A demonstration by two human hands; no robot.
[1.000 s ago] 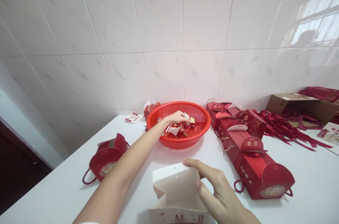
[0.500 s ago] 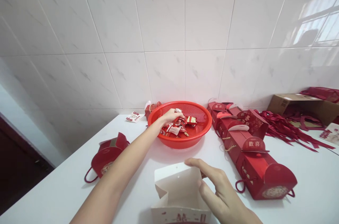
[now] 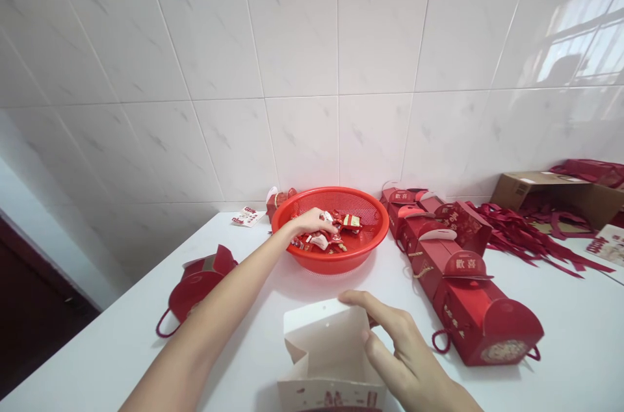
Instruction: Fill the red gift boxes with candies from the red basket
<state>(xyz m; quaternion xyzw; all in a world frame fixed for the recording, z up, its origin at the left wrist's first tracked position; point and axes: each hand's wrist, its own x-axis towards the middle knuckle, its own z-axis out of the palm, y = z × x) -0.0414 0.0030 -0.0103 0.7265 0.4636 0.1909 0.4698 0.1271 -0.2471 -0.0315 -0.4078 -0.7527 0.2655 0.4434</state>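
Note:
A red mesh basket (image 3: 336,262) near the wall holds wrapped sweets (image 3: 351,222) in red, white and yellow. Over its left part, my left hand (image 3: 314,222) reaches among the sweets, fingers bent down; what the fingertips touch is hidden. In front of me stands an open box (image 3: 336,347), white inside, with red print on its near side. My right hand (image 3: 397,340) grips its right wall and top edge, thumb near the inside and fingers around the outside.
Closed red gift boxes (image 3: 463,314) stand in a row at right. Beyond lie red ribbons (image 3: 531,236) and a cardboard carton (image 3: 536,179). Another red box (image 3: 195,285) is at left, partly behind my left forearm. A printed card (image 3: 247,216) lies near the wall.
My left hand has moved slightly down and toward me within the basket, its fingers now lower over the sweets. My right hand and the open box have hardly moved.

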